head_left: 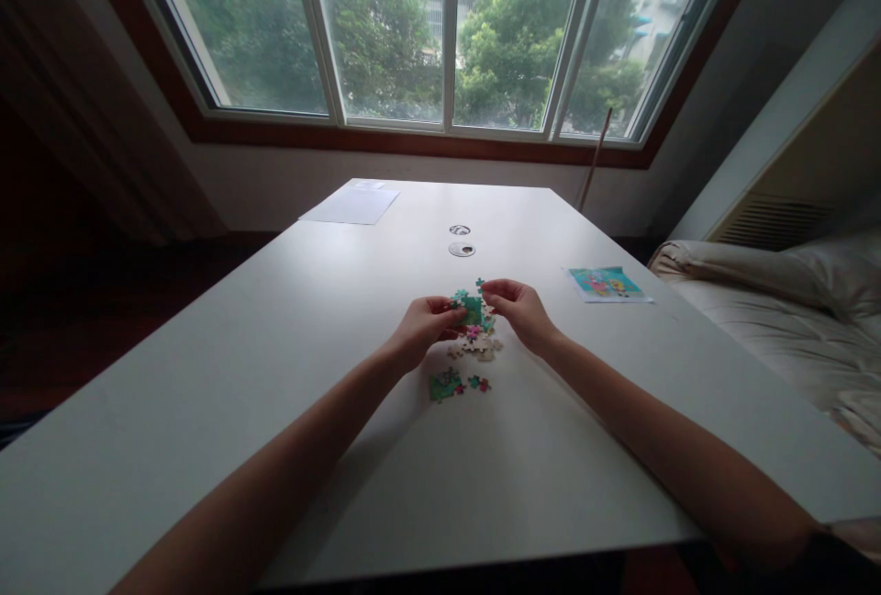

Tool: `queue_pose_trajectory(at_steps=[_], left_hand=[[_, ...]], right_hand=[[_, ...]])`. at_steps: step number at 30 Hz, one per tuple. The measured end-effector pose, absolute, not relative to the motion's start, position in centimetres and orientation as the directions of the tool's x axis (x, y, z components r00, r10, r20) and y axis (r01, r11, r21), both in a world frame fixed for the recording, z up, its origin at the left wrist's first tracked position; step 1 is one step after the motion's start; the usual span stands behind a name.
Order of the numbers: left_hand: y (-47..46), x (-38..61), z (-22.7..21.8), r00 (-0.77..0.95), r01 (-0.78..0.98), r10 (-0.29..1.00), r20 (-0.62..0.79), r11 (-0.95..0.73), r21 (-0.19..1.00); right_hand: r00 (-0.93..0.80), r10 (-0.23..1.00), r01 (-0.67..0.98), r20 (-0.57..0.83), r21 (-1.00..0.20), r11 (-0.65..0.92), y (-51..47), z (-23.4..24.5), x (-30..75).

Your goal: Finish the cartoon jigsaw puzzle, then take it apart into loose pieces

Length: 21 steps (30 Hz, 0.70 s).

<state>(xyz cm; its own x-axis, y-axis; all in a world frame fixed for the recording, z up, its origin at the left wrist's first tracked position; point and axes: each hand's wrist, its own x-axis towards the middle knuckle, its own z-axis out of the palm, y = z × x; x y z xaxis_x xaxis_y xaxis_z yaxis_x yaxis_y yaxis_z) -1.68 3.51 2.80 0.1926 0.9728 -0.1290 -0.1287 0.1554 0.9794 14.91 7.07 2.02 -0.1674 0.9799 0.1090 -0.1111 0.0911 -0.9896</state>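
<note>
Between the fingers of my left hand is a joined section of green jigsaw puzzle, raised above the white table. My right hand pinches a small green puzzle piece just off that section's upper right corner. Under the hands lies a pile of loose puzzle pieces, several of them pale side up. Closer to me rest another joined green section and a few small coloured pieces. The left fingertips partly cover the held section.
A colourful picture sheet lies on the white table at the right. Two round discs sit beyond the hands, and white paper is at the far left. A sofa stands right of the table, and windows are ahead.
</note>
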Motion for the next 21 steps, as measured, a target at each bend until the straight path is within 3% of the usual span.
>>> queue_pose_trajectory(at_steps=[7,12,18,21], left_hand=[[3.7,-1.8,2.6,0.136,-0.13,0.984,-0.116,0.133,0.982],[3.7,-1.7,2.5,0.148,-0.113,0.983,-0.104,0.122,0.986],[3.8,-1.6,2.7,0.192,-0.153,0.975,-0.111,0.141,0.978],[3.8,-1.8,2.8,0.228,-0.18,0.959,-0.166,0.209,0.961]], right_hand=[[-0.256,0.947,0.219,0.194,-0.942,0.252,7.4,1.8,15.8],[-0.369,0.918,0.128,0.142,-0.971,0.202,6.5,2.1,14.8],[-0.288,0.862,0.278,0.417,-0.825,0.492,5.8,2.5,14.9],[-0.268,0.87,0.302,0.414,-0.821,0.484,6.4,2.2,15.6]])
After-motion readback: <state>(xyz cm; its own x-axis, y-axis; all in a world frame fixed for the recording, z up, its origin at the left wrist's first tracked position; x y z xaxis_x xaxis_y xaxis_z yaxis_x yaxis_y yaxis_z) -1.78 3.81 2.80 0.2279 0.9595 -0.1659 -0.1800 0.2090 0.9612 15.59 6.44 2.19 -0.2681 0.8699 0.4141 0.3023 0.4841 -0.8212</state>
